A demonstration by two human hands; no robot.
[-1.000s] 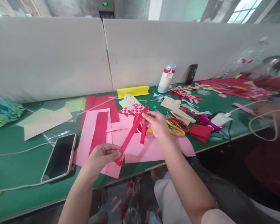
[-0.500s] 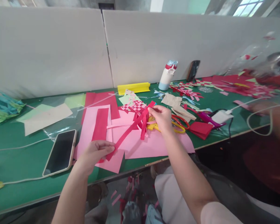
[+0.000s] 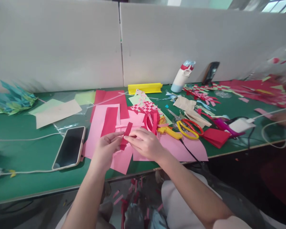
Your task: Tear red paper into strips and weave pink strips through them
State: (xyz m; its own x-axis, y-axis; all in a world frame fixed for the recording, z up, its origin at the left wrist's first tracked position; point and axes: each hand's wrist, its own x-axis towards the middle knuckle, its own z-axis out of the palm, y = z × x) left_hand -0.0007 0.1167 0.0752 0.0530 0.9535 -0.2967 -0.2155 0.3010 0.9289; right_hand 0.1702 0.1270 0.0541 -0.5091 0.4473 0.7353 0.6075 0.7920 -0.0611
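Note:
A red paper strip (image 3: 127,131) is pinched between both hands above pink sheets. My left hand (image 3: 107,148) closes on it from the left, and the fingertips of my right hand (image 3: 145,143) press on it from the right, close to the left ones. Beneath lies a pink sheet (image 3: 95,130) with a wide red strip (image 3: 109,119) on it. Looped red and pink strips (image 3: 153,121) sit just beyond my right hand, beside a yellow glue gun (image 3: 170,131). The strip's lower end is partly hidden by my fingers.
Scissors with yellow and red handles (image 3: 189,128) lie right of the glue gun. A phone (image 3: 70,148) rests at the left, and a bottle (image 3: 183,76) stands near the white partition (image 3: 73,47). At the far right, another person's blurred hand (image 3: 282,117) is near a white cable.
My right hand has moved left and down to meet my left hand. The strip, earlier stretched long between them, now shows as a short piece. The whole view has shifted slightly.

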